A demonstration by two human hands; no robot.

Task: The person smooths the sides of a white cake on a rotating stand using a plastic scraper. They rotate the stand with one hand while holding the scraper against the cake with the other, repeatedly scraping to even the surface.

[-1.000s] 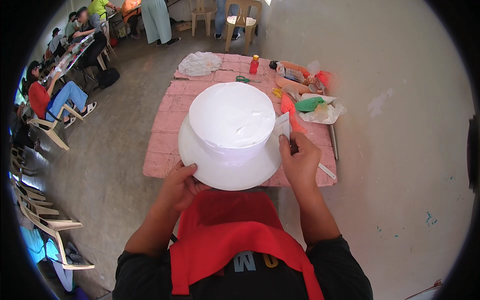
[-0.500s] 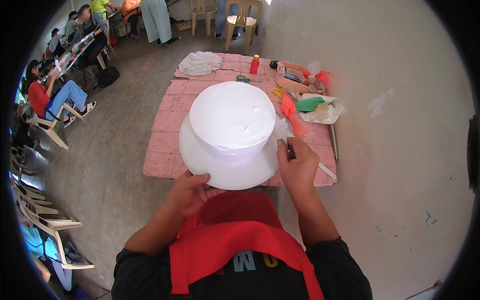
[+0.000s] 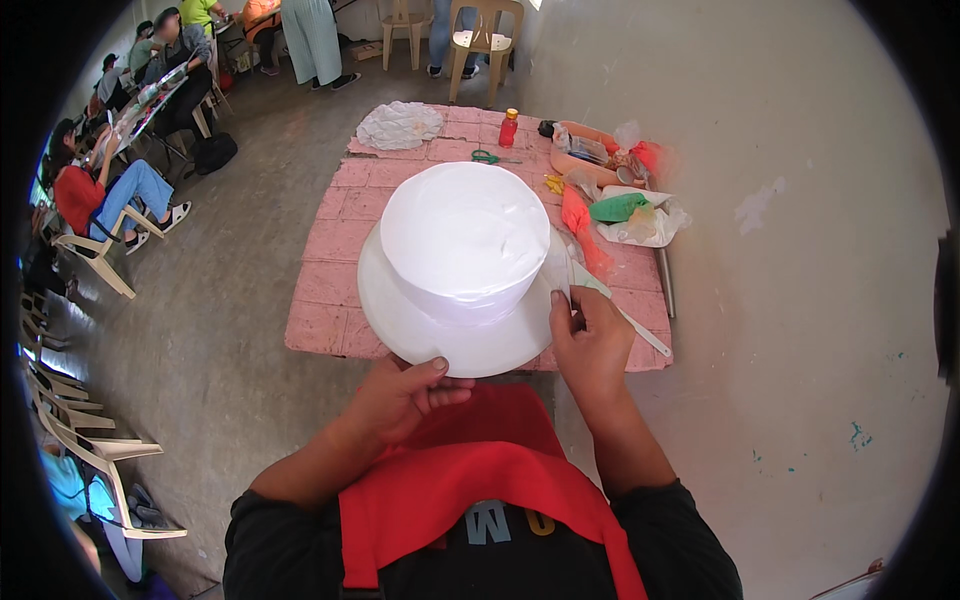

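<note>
A round cake covered in smooth white icing stands on a white turntable. Its top carries a few small marks near the right edge. My left hand grips the turntable's near rim, thumb on top and fingers curled below. On the right, my right hand pinches a thin, pale, flat scraper, held upright at the cake's side. Whether its edge touches the icing I cannot tell. Just beyond that hand, a spatula with a white handle lies on the pink table.
Green-handled scissors, a red bottle and a crumpled white cloth or paper lie at the back. An orange container and plastic bags crowd the right side. A wall rises at right; people sit far left.
My left hand has slid right along the turntable's rim. My right hand has shifted slightly left and down with the scraper, exposing more of the spatula. Marks on the cake's top look different.
</note>
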